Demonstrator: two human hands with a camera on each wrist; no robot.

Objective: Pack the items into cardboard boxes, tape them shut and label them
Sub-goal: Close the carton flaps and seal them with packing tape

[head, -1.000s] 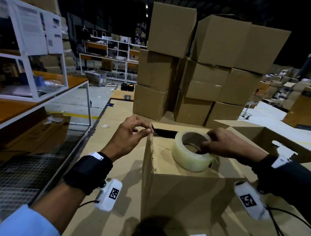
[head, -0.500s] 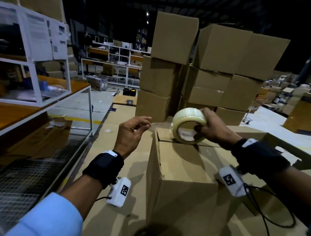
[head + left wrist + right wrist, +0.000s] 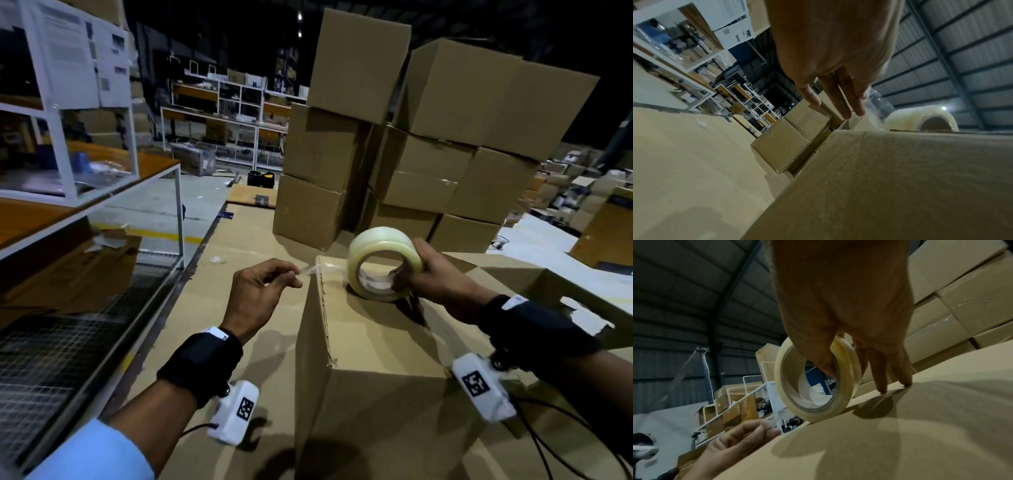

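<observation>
Taping step, just begun; box [image 3: 370, 346] standing closed on the cardboard-covered floor [image 3: 219, 308], in front of a stack of sealed boxes [image 3: 411, 144]; tape roll [image 3: 383, 262] upright on its edge on the box top, near the far edge; right hand [image 3: 431, 274] gripping the roll, thumb hooked through the core and fingers over the outer rim, two fingertips [image 3: 882, 390] touching the cardboard beside it; left hand [image 3: 257, 291] just off the box's left far corner, thumb and forefinger pinching the loose tape end [image 3: 310, 270]; short clear strip stretched between pinch and roll, above the corner, seemingly not yet stuck down.

Likely next: carrying the pinched end down over the left side and pressing it flat there, then drawing the roll rightward along the top seam; calls for steady tension so the strip neither twists nor folds on itself, and for keeping it centred on the seam; seam itself hard to make out in this dim light; no label in sight yet.
</observation>
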